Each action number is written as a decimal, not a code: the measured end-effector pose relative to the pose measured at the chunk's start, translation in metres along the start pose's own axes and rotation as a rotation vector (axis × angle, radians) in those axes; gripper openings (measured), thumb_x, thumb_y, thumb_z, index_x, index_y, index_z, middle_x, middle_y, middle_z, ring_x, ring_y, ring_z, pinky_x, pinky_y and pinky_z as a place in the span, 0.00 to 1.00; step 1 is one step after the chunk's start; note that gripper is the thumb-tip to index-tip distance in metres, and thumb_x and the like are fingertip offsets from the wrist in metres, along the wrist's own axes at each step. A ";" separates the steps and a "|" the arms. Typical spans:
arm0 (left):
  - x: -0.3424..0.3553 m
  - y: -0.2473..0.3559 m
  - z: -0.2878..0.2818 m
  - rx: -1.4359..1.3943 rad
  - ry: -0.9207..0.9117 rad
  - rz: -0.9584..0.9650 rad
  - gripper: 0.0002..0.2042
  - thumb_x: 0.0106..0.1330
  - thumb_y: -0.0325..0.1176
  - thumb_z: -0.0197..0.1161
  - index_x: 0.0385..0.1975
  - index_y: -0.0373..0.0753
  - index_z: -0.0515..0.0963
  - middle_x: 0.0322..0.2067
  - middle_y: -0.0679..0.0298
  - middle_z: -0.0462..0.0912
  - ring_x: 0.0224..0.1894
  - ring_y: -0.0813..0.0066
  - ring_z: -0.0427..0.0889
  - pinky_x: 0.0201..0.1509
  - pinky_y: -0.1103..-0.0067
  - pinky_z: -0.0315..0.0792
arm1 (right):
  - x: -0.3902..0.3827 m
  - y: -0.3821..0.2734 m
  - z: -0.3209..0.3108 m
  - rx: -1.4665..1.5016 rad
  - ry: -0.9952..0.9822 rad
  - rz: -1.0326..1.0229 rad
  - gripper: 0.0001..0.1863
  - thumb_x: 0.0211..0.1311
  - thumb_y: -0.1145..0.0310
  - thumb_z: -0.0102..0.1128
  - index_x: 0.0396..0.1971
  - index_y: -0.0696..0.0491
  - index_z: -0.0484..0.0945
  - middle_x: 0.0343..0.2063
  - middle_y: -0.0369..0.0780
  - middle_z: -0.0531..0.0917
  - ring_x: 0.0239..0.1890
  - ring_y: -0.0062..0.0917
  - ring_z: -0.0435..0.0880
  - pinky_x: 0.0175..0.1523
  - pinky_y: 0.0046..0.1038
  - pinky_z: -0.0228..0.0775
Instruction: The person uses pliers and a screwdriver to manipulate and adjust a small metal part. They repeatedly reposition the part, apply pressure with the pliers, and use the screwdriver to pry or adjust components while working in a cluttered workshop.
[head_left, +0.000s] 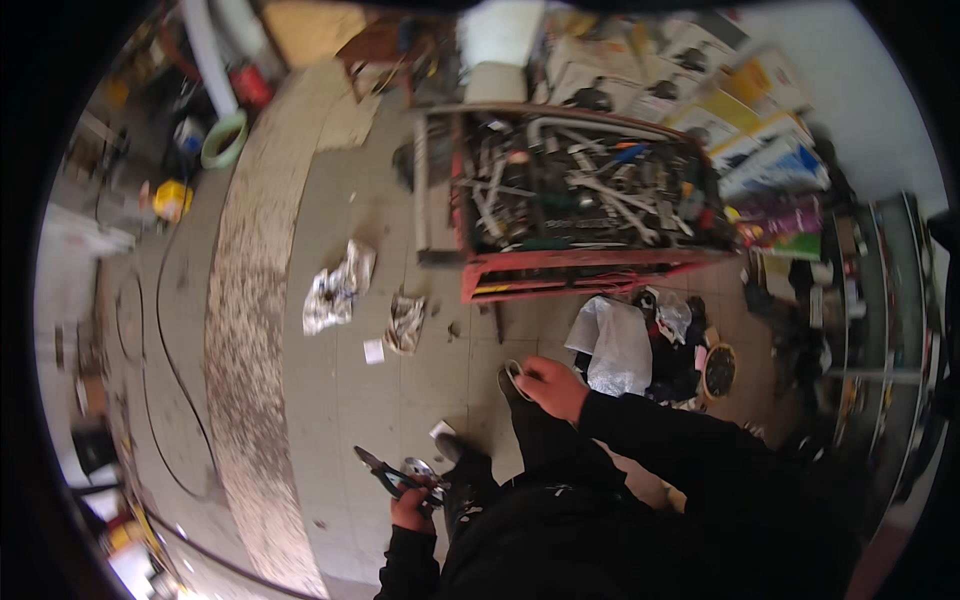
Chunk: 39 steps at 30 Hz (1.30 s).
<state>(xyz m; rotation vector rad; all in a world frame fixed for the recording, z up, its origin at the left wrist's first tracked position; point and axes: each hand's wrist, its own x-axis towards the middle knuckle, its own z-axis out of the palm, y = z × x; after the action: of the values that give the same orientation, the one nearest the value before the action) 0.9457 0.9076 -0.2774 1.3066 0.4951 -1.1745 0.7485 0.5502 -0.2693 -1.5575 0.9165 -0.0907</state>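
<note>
My left hand point(411, 509), low in the view, is closed on dark-handled pliers point(384, 470), with shiny metal pieces point(420, 468) beside them that I cannot make out. My right hand point(550, 388) is closed on a thin metal ring point(515, 370), held out over my dark shoe and leg. Beyond both hands stands a red tool cart point(590, 272), its top tray piled with wrenches point(615, 205), sockets and other tools, its lower part partly hidden by that tray.
Crumpled papers point(338, 290) lie left of the cart, near a long worn board point(255, 300) and black hoses point(165, 340). Clear plastic over dark clutter point(610, 345) and a round container point(720, 370) sit right. Boxes point(760, 90) and metal shelving point(865, 300) line the right side.
</note>
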 end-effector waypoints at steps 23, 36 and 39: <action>-0.064 -0.034 0.375 0.735 -0.722 -0.175 0.17 0.62 0.30 0.63 0.50 0.31 0.81 0.49 0.51 0.86 0.58 0.50 0.85 0.70 0.55 0.75 | -0.424 0.221 -0.176 0.579 0.591 0.649 0.12 0.79 0.64 0.64 0.43 0.60 0.82 0.27 0.40 0.86 0.25 0.25 0.84 0.32 0.30 0.76; -0.136 0.015 0.687 0.749 -1.094 0.186 0.23 0.55 0.33 0.68 0.52 0.34 0.79 0.52 0.56 0.82 0.49 0.66 0.82 0.61 0.70 0.75 | -0.412 0.358 -0.340 0.385 1.002 0.705 0.06 0.72 0.72 0.59 0.41 0.61 0.77 0.27 0.45 0.85 0.26 0.32 0.88 0.30 0.35 0.80; -0.127 0.028 0.735 0.770 -1.019 0.326 0.22 0.58 0.33 0.65 0.54 0.34 0.79 0.51 0.58 0.81 0.48 0.69 0.79 0.59 0.72 0.73 | -0.409 0.369 -0.376 0.247 1.201 0.601 0.06 0.74 0.73 0.59 0.42 0.60 0.76 0.27 0.44 0.86 0.26 0.29 0.88 0.31 0.31 0.79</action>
<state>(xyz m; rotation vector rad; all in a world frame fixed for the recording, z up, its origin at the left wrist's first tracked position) 0.6897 0.2813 0.0389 1.1273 -0.9544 -1.6120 0.0843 0.5175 -0.3225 -0.8358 2.1677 -0.7262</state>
